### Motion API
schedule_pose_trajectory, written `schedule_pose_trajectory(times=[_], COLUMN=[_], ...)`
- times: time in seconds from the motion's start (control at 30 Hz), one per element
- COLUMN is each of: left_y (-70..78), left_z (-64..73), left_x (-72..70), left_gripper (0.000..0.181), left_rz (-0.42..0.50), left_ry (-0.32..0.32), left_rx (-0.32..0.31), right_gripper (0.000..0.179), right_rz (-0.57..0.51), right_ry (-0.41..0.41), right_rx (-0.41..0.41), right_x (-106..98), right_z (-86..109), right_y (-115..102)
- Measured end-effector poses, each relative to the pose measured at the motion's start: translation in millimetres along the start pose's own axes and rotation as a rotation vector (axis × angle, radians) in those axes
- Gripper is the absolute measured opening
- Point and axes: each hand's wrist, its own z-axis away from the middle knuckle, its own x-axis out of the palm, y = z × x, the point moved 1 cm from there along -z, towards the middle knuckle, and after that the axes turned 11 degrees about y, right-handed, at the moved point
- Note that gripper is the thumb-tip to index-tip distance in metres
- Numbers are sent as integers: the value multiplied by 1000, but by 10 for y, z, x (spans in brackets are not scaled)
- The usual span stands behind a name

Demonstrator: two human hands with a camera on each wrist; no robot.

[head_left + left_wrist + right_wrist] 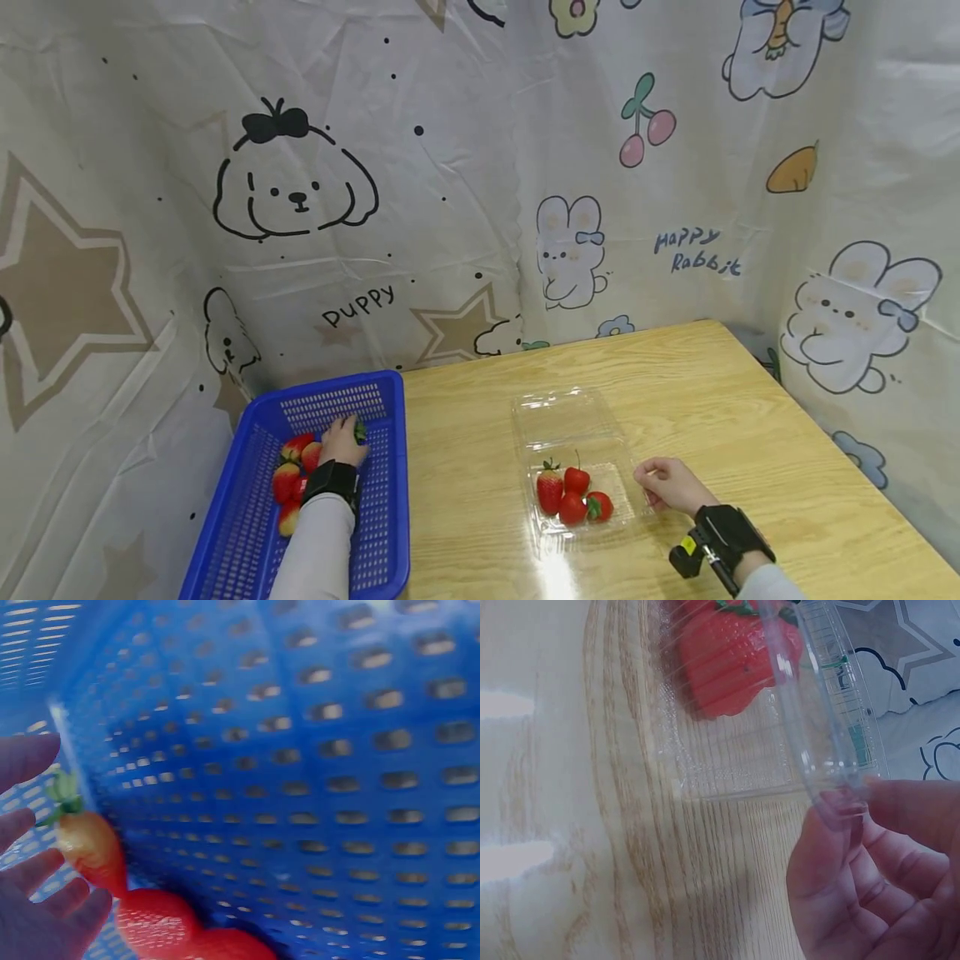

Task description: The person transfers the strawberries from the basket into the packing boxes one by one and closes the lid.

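Observation:
My left hand [345, 442] reaches into a blue plastic basket [400, 500], its fingers apart in the left wrist view. Just beyond those fingertips lies a strawberry [94, 847] with a pale top and green leaves. More red strawberries [286, 483] lie along the basket's left side by the hand. On the table, my right hand [671, 483] pinches the right edge of a clear plastic clamshell box [626, 508] between thumb and index finger. Several red fruits sit in its near half, including a strawberry [550, 492] and a round one with a thin stem [577, 480].
The wooden table [457, 467] carries the basket at left and the box near its middle. The box's lid [562, 417] lies folded back on the far side. A printed cloth [450, 167] hangs behind and along both sides.

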Motion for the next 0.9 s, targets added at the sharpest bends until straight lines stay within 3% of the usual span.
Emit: schedule_pose_trajectory(times=[0.17,0.33,0.63,0.9], left_y=[-22,-72,-50,-33], left_z=[38,4,65,90], left_x=[17,25,-10,13], left_gripper=[60,59,56,57], left_rz=[-27,-61,-105,-114], left_ry=[-3,13,38,-12], left_rx=[3,-38,-90,-84], right_gripper=[26,26,26,24], right_rz=[4,6,-7,0], right_ry=[4,7,2,26], right_rx=[0,-12,-14,0], right_x=[3,3,-8,14], right_z=[-1,-1,1,9], right_y=[6,-13,-19,5])
